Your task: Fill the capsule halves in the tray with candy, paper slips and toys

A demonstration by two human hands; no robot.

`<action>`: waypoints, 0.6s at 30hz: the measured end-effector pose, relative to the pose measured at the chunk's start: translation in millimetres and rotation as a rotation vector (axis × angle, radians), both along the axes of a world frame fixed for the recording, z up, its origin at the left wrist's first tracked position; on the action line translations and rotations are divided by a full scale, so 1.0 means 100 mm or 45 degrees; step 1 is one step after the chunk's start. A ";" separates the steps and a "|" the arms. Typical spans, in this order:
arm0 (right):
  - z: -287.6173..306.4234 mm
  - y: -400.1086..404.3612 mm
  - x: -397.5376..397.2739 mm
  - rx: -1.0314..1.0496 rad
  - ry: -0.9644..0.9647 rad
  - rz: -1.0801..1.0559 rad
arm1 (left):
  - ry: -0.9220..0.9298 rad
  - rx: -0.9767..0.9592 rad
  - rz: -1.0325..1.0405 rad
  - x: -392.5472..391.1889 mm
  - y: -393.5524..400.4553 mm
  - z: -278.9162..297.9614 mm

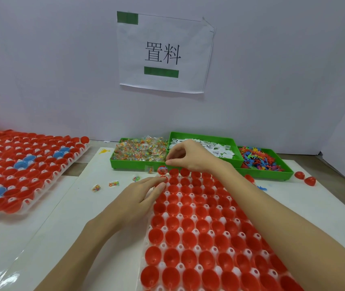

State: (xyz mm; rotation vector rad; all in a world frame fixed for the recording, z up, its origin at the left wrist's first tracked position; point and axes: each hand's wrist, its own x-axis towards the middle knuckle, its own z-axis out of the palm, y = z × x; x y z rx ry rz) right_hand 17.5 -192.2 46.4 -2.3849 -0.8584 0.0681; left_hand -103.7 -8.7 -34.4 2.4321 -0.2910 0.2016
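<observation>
A white tray packed with rows of open red capsule halves lies on the white tabletop in front of the person, running from the near edge toward the bins. At its far left corner one capsule half already has a candy packet in it. The right hand hovers just above that corner, thumb and forefinger pinched together; whether they hold anything is too small to tell. The left hand rests flat at the tray's left edge, fingers straight and close together, tips touching the second row.

Behind the tray stand three green bins: candy packets on the left, folded paper slips in the middle, small coloured plastic toys on the right. A few loose candy packets lie on the table left of the tray, and two loose red halves sit at the far right.

To the left, a second tray holds red halves with some blue ones mixed in; its left part runs out of view. The back wall is plain white, with a paper sign bearing two black characters and green patches. The right forearm hides part of the tray's right side
</observation>
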 end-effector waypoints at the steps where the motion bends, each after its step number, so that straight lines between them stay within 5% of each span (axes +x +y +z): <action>1: 0.02 -0.05 -0.03 0.041 -0.023 -0.031 | -0.011 -0.002 0.001 0.00 0.00 0.01; 18: -0.21 -1.42 -0.65 0.706 0.242 -0.261 | -0.338 -0.104 0.142 -0.09 -0.08 0.15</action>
